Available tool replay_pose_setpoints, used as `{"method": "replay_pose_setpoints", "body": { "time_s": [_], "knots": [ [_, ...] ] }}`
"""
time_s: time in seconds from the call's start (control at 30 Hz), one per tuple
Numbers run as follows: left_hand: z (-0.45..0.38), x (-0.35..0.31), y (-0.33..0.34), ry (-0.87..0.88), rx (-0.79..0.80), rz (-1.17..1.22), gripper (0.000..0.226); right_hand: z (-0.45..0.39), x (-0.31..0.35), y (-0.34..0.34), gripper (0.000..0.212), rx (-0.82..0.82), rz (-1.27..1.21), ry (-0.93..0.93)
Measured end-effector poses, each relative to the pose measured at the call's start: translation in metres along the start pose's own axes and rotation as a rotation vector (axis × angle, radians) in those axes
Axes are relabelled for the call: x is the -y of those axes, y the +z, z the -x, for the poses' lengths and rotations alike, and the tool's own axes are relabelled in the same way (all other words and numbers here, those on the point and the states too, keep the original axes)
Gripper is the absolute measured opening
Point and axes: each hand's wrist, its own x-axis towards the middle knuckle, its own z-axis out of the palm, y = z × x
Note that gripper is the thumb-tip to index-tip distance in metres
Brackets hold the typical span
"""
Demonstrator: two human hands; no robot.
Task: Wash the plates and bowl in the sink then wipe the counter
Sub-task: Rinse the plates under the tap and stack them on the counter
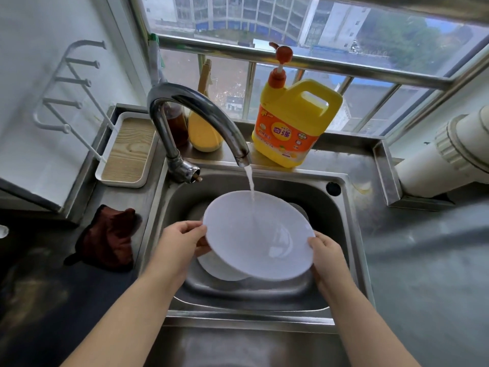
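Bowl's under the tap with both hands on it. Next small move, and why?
Probably tilt and turn the bowl so the stream sweeps the whole inside. The water from the faucet lands only on the far inner wall, while the left hand and right hand grip opposite rims. A plate waits below in the sink.

A stainless steel counter is fitted with a sink. A dark red cloth is laid left of the basin. A white tray, 2 bottles and a yellow detergent jug are stood along the back ledge.
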Motion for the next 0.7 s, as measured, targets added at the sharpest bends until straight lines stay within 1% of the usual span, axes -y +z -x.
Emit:
{"method": "replay_pose_setpoints", "body": {
  "time_s": [0.13, 0.23, 0.33, 0.4, 0.47, 0.5, 0.57, 0.7],
  "knots": [
    [-0.002, 0.006, 0.015, -0.081, 0.045, 0.028, 0.015, 0.007, 0.009, -0.021, 0.02, -0.06, 0.029, -0.162],
    [-0.003, 0.008, 0.028, -0.147, 0.103, 0.052, 0.016, 0.009, 0.015, -0.035, 0.023, -0.121, 0.046, -0.281],
    [-0.006, 0.012, 0.041, -0.189, 0.175, 0.021, 0.02, 0.01, 0.018, -0.045, 0.023, -0.19, 0.087, -0.394],
    [-0.006, 0.013, 0.048, -0.207, 0.201, -0.013, 0.021, 0.011, 0.018, -0.051, 0.024, -0.199, 0.092, -0.445],
    [-0.008, 0.014, 0.054, -0.213, 0.206, -0.036, 0.02, 0.012, 0.015, -0.054, 0.036, -0.184, 0.097, -0.469],
    [-0.008, 0.013, 0.057, -0.206, 0.202, -0.047, 0.019, 0.012, 0.013, -0.056, 0.039, -0.172, 0.088, -0.475],
    [-0.011, 0.011, 0.06, -0.168, 0.189, -0.039, 0.021, 0.009, 0.009, -0.057, 0.036, -0.169, 0.044, -0.478],
    [-0.018, 0.001, 0.056, -0.011, 0.149, -0.04, 0.026, 0.003, -0.001, -0.05, 0.04, -0.152, -0.088, -0.408]
  ]
}}
